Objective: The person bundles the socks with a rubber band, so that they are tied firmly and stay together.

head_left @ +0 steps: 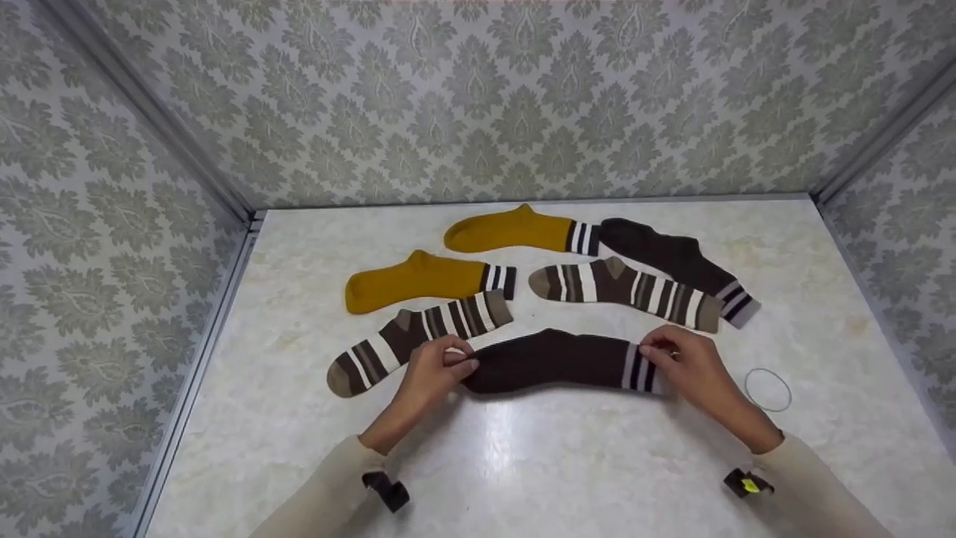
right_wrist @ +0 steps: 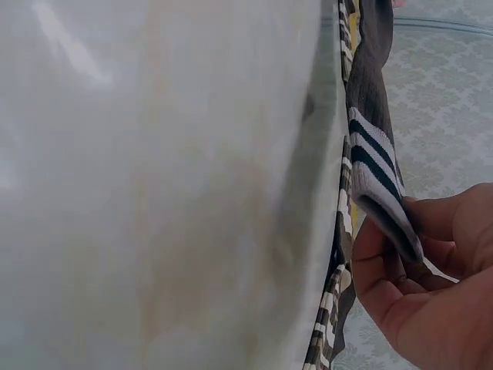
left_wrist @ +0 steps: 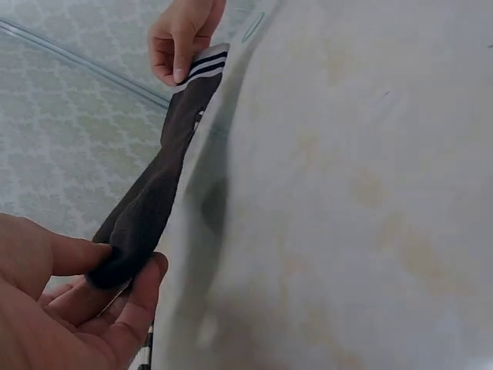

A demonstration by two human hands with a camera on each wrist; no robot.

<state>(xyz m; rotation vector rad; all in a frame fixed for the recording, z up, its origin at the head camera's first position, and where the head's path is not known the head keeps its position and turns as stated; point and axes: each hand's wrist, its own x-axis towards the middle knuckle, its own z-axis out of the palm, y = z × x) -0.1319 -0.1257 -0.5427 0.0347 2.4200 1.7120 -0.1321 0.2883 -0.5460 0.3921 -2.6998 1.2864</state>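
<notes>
A dark brown sock (head_left: pixel 553 362) with a grey, black-striped cuff is stretched between both hands, lifted off the table. My left hand (head_left: pixel 433 370) pinches its toe end between thumb and fingers, also plain in the left wrist view, where the sock (left_wrist: pixel 146 200) runs away from the thumb. At the cuff, my right hand (head_left: pixel 687 362) pinches the upper edge; the right wrist view has the cuff (right_wrist: pixel 373 162) between thumb and curled fingers. Just behind the left hand lies a brown-and-white striped sock (head_left: pixel 411 340); another striped sock (head_left: pixel 627 291) lies behind the held one.
Two mustard socks (head_left: pixel 418 282) with striped cuffs lie flat toward the back left and middle. A second dark brown sock (head_left: pixel 665 258) lies at the back right. A thin pale green ring (head_left: pixel 768 390) rests right of the right hand. Patterned walls (head_left: pixel 515 104) enclose the table (head_left: pixel 299 448).
</notes>
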